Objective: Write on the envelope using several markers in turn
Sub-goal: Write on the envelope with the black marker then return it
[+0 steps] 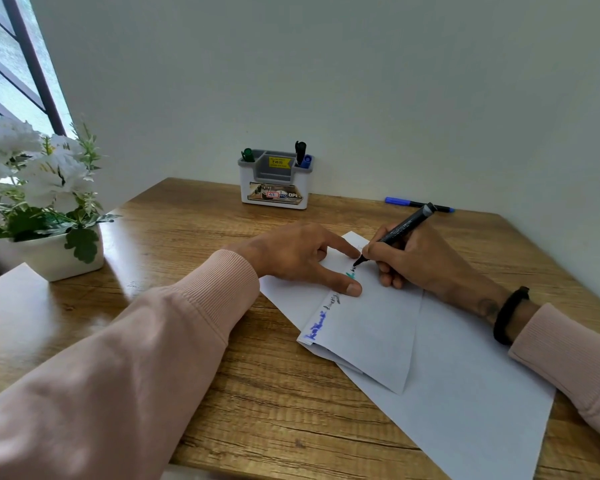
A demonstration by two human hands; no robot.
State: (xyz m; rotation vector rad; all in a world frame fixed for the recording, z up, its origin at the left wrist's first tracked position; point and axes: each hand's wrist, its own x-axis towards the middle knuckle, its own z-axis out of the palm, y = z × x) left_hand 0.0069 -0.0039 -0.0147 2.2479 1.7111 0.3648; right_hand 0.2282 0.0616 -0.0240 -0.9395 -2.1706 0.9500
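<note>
A white envelope [371, 327] lies slanted on the wooden desk [222, 375], on top of a larger white sheet [465, 393]. Blue, grey and green writing runs along its left edge. My left hand [298, 258] presses flat on the envelope's upper left part, fingers spread. My right hand [420, 261] grips a black marker [399, 233] whose tip touches the envelope just beyond the green mark. A blue marker [418, 203] lies on the desk behind my right hand.
A white and grey pen holder [276, 192] stands at the wall with a green marker [247, 154], a black marker [300, 150] and a blue marker [306, 161] in it. A white pot of white flowers [45, 251] sits at the left. Another white sheet [11, 299] lies at the left edge.
</note>
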